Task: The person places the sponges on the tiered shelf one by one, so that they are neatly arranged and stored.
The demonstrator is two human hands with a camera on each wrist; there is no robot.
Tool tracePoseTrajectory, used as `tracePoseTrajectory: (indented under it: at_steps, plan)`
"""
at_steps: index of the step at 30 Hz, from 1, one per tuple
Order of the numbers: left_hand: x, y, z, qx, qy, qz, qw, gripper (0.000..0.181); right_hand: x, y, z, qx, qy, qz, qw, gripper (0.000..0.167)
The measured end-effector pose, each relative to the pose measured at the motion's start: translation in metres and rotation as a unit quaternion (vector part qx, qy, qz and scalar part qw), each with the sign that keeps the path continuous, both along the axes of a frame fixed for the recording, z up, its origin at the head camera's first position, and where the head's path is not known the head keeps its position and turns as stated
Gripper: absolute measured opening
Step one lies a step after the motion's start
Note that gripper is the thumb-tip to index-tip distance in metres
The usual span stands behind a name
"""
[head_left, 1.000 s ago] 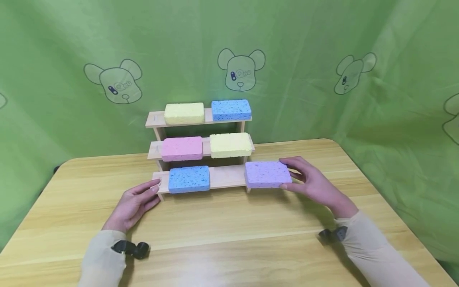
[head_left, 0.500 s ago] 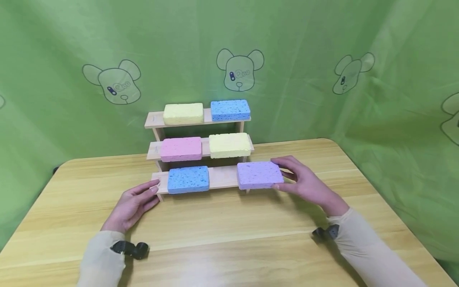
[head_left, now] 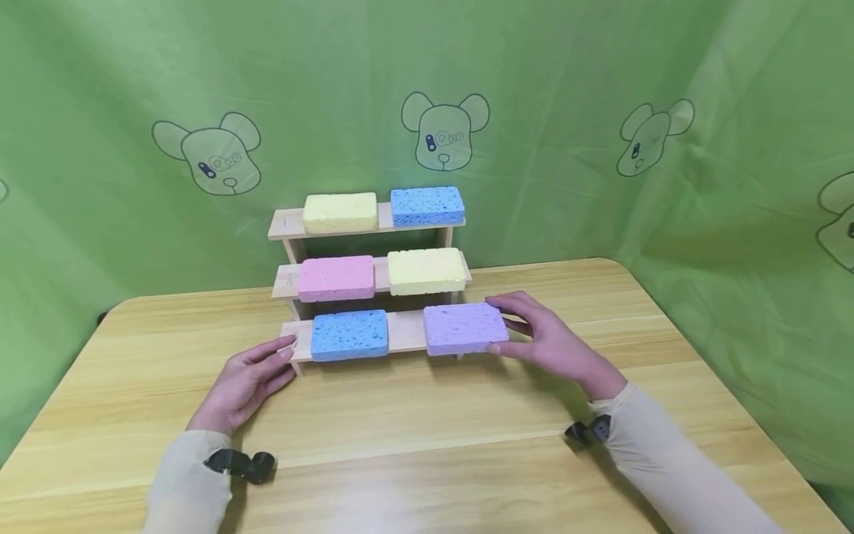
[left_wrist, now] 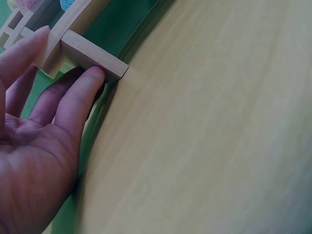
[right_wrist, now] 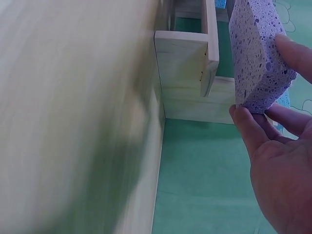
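In the head view, my right hand (head_left: 543, 337) pinches the right end of a purple sponge (head_left: 465, 328), thumb at the front and fingers behind. The right wrist view shows a gap between this purple sponge (right_wrist: 258, 53) and the bottom shelf (right_wrist: 210, 48). My left hand (head_left: 243, 386) holds the left end of the three-step wooden rack (head_left: 407, 331). From the left wrist, fingertips of this hand (left_wrist: 53, 117) touch the shelf end and the leg (left_wrist: 95, 56). Left of the purple sponge, a blue sponge (head_left: 350, 335) lies on the same bottom step.
A pink sponge (head_left: 336, 278) and a yellow sponge (head_left: 427, 271) lie on the middle step. Another yellow sponge (head_left: 340, 212) and another blue sponge (head_left: 427, 205) occupy the top step. The wooden table (head_left: 400, 445) meets a green curtain (head_left: 547, 185) behind the rack.
My right hand has carried the purple sponge leftward, from beyond the bottom step's right end to over its right part. The left hand stays at the rack's left end.
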State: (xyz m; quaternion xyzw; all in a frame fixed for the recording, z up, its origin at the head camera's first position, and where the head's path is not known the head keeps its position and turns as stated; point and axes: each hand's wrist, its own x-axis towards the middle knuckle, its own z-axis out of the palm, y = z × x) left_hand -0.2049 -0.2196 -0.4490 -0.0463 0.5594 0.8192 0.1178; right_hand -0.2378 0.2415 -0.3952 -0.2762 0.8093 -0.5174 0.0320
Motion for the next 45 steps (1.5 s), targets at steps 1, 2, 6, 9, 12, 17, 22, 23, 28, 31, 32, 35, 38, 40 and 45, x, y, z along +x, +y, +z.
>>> tracePoseTrajectory:
  at_steps: [1, 2, 6, 9, 12, 17, 22, 23, 28, 31, 32, 35, 38, 40, 45]
  plan:
    - [0.000, 0.000, 0.000, 0.000, 0.000, -0.001, 1.0000, 0.022, 0.000, -0.001, 0.000, 0.001, 0.000, 0.000, 1.0000, 0.070]
    - [-0.001, 0.000, 0.000, -0.001, 0.000, 0.000, 1.0000, 0.022, -0.001, -0.001, -0.001, 0.000, -0.001, 0.001, 1.0000, 0.070]
    - [0.000, 0.001, 0.000, -0.004, -0.001, 0.001, 1.0000, 0.022, -0.001, -0.004, -0.003, -0.003, -0.002, 0.003, 1.0000, 0.069]
    - [0.001, 0.001, 0.001, -0.007, -0.003, 0.002, 1.0000, 0.021, -0.002, -0.006, -0.004, 0.003, 0.004, 0.000, 1.0000, 0.070]
    - [0.001, 0.000, 0.000, -0.007, -0.004, 0.004, 1.0000, 0.021, -0.003, -0.009, -0.004, 0.016, 0.013, -0.003, 0.9998, 0.072]
    - [0.001, -0.001, -0.001, -0.007, -0.001, 0.000, 1.0000, 0.021, -0.004, -0.013, -0.004, 0.057, 0.039, -0.018, 0.9975, 0.074]
    - [0.002, -0.001, -0.001, -0.002, 0.008, -0.005, 1.0000, 0.021, -0.003, -0.017, -0.003, 0.080, 0.057, -0.030, 0.9947, 0.075]
    - [0.002, -0.001, -0.001, -0.001, 0.008, -0.007, 0.9999, 0.021, -0.003, -0.018, -0.003, 0.082, 0.060, -0.029, 0.9944, 0.075]
    - [0.001, -0.001, -0.001, -0.001, 0.006, -0.004, 1.0000, 0.021, -0.004, -0.023, -0.004, 0.092, 0.066, -0.032, 0.9931, 0.076]
    - [0.001, 0.000, -0.001, -0.006, 0.001, 0.001, 1.0000, 0.021, -0.006, -0.026, -0.005, 0.090, 0.066, -0.031, 0.9933, 0.077]
    - [0.001, 0.000, -0.001, -0.006, 0.001, 0.002, 1.0000, 0.021, -0.006, -0.026, -0.005, 0.088, 0.066, -0.030, 0.9935, 0.077]
    - [0.000, 0.000, -0.001, -0.008, 0.000, 0.001, 1.0000, 0.021, -0.006, -0.028, -0.007, 0.079, 0.062, -0.028, 0.9946, 0.077]
    - [0.001, 0.000, 0.000, -0.009, 0.000, -0.001, 1.0000, 0.021, -0.006, -0.030, -0.009, 0.073, 0.058, -0.030, 0.9951, 0.077]
    - [0.001, 0.000, 0.000, -0.007, 0.002, -0.002, 1.0000, 0.021, -0.007, -0.031, -0.010, 0.071, 0.058, -0.031, 0.9953, 0.077]
    - [0.002, 0.000, 0.000, -0.005, 0.012, -0.008, 0.9999, 0.022, -0.009, -0.035, -0.012, 0.066, 0.054, -0.031, 0.9958, 0.076]
